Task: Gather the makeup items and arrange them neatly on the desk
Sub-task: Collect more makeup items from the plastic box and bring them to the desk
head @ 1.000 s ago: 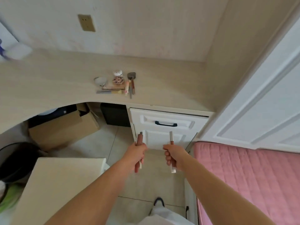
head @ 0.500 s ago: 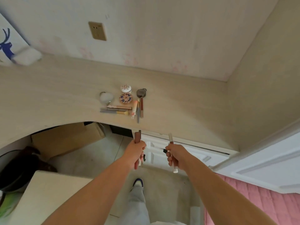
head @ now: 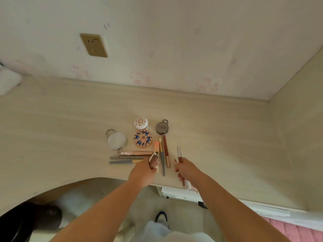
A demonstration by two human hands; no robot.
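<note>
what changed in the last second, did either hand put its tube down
No. The person stepped up to the desk, and both hands came forward from in front of the drawer to over the desktop by the laid-out makeup. The left hand keeps its grip on the brown tube, the right hand on the clear-capped lip gloss. The compacts, mirror and pencils lie as they did.
</note>
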